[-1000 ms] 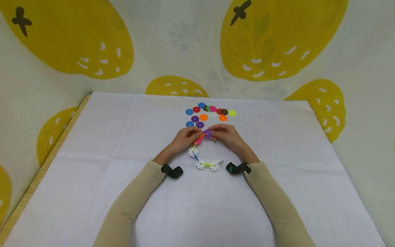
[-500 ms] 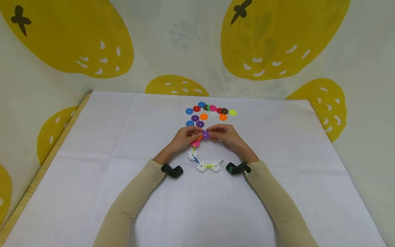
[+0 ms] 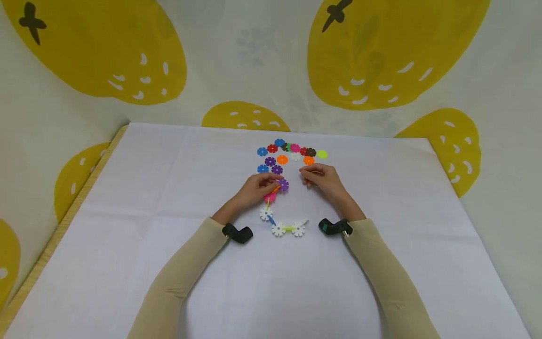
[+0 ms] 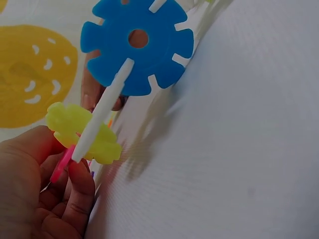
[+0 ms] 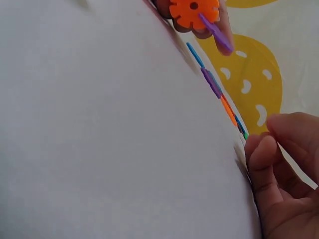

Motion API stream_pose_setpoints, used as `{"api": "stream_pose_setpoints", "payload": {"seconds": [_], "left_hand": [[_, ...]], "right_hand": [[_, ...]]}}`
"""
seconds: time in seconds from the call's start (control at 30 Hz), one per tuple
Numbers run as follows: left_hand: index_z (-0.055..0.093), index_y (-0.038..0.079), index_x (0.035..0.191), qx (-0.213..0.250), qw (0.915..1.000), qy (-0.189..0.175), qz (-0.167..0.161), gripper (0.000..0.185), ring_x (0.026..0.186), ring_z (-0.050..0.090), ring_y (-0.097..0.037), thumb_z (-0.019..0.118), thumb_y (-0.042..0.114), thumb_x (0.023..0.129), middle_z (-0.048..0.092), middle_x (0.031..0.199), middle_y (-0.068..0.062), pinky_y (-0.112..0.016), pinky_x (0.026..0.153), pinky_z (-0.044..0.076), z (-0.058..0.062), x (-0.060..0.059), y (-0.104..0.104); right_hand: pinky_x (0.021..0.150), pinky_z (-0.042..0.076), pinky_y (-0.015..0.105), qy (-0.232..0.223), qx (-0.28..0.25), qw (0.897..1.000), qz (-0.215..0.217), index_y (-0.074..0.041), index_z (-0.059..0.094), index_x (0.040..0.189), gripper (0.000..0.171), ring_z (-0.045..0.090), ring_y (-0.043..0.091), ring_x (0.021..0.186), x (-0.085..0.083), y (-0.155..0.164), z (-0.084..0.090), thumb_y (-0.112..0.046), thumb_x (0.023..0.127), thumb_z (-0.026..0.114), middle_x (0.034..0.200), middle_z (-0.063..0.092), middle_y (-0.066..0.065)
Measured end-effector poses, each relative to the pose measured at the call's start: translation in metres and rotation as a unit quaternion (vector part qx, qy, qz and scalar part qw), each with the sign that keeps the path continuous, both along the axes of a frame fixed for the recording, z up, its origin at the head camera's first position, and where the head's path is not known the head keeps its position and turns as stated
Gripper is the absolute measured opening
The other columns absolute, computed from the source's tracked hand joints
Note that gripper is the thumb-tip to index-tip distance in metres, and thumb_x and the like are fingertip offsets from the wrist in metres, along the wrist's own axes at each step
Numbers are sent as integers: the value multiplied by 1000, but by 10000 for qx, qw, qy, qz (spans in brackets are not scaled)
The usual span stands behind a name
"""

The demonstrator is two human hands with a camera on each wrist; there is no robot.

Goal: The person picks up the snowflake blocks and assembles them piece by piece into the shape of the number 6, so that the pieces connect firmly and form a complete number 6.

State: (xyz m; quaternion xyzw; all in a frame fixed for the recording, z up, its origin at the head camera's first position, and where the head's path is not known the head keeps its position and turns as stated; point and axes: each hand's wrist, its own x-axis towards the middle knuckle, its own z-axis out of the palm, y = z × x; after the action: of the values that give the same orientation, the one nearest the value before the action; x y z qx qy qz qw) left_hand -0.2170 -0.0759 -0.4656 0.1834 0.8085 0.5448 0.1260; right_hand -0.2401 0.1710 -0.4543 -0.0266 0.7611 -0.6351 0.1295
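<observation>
Left hand [image 4: 35, 194]: cut off by the bottom and left edges in the left wrist view; only some curled fingers are seen.
Pink piece [image 4: 62, 163]: mostly hidden between those fingers.
Blue disc [image 4: 138, 45]: its top is cut off by the picture's edge.
Right hand [image 5: 286, 174]: cut off at the right and bottom edges.
Loose discs [image 5: 219, 94]: seen edge-on past the right fingertips, so their shapes cannot be told.
Orange disc [image 5: 193, 11]: its top is cut off.

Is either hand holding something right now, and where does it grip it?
The left hand pinches the chain of snowflake discs at its upper end, by the purple disc. The right hand holds nothing.
</observation>
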Motion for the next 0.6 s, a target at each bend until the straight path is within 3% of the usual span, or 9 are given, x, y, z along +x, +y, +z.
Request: {"api": "stream_pose_setpoints", "payload": {"seconds": [0.23,0.6], "left_hand": [[65,5,123,55,9999,-99,31,28,85,57,-19,60,15,98,67,107,-10,-20,74,47,3,3,-4],[65,3,122,117,9998,41,-150,28,85,59,-18,60,14,98,67,104,-10,-20,77,49,-1,1,-3]], "right_hand": [[55,46,18,241,440,9969,-611,5,66,112,29,53,8,56,-13,4,-3,-10,88,73,80,66,-5],[46,43,15,-69,623,9868,-1491,1,64,113,32,47,5,45,-28,-1,-2,-13,86,75,79,51,2]]}}
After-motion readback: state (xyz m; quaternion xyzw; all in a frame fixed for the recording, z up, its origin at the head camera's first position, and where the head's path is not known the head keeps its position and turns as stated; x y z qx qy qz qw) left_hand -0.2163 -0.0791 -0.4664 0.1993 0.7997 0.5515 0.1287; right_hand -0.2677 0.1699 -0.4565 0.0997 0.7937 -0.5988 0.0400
